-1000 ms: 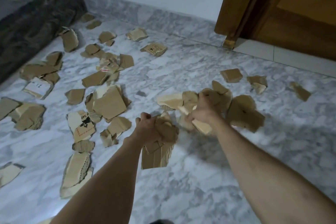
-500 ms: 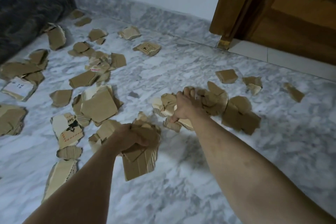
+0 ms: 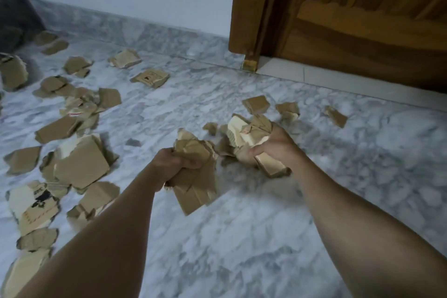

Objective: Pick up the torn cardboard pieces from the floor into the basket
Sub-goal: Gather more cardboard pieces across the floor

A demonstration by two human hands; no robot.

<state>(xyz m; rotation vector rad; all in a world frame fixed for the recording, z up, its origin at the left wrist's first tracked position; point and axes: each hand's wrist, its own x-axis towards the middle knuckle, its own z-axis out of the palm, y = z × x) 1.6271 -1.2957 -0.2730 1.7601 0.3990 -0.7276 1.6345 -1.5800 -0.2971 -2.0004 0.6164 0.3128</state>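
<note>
- Near the middle of the frame, a bundle of torn brown corrugated cardboard pieces [image 3: 193,176] is gripped in the left hand [image 3: 173,164], whose fingers are curled tightly round its top so that the flat sheets hang below the fist.
- Just to the right of it, a second clump of crumpled tan and pale cardboard scraps [image 3: 251,138] is clutched by the right hand [image 3: 278,145], with one thick folded piece sticking out beneath the palm.
- Across the left half of the frame, many more loose torn cardboard pieces [image 3: 82,164] are scattered on the grey-veined white marble floor [image 3: 266,237]; a few small ones [image 3: 256,104] lie right of centre, below the brown wooden door [image 3: 362,31].
- No basket is to be seen anywhere in the view, so its position cannot be told.
- The cardboard is judged to be light and fairly stiff, yet easily bent and crushed; nothing about it seems fragile.
- Slipping is judged the main risk: flat sheets stacked in a fist can slide out sideways, and the piece below the right palm looks loosely held.
- Flat pieces on smooth marble are best lifted by a raised torn edge or corner, then pinched across the stack rather than at one tip.
</note>
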